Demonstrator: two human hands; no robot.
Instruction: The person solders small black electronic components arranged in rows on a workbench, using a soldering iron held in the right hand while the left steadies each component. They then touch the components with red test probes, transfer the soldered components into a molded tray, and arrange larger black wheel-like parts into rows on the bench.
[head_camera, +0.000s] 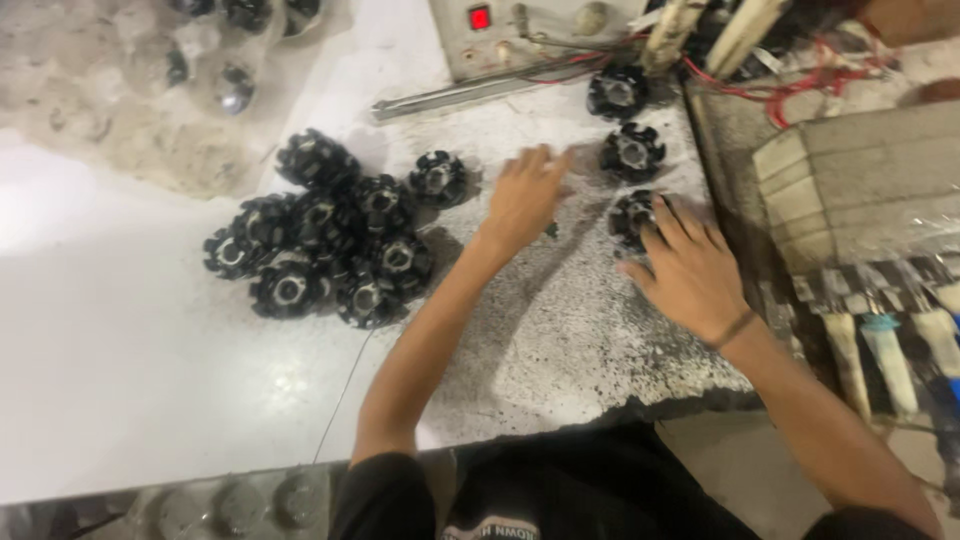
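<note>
Three black toothed rotor parts sit in a loose line near the desk's (120, 360) far right corner, and the right hand (690, 270) lies fingers spread on the nearest rotor (632, 215). The left hand (522, 198), fingers loosely open and holding nothing, rests between that line and the rotor pile (325, 235) at mid-desk. Red wires (800, 85) hang close; a careless sweep could snag them or knock the rotor off the crumbling right edge.

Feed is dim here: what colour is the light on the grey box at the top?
Red: the square light on the grey box, head view.
</note>
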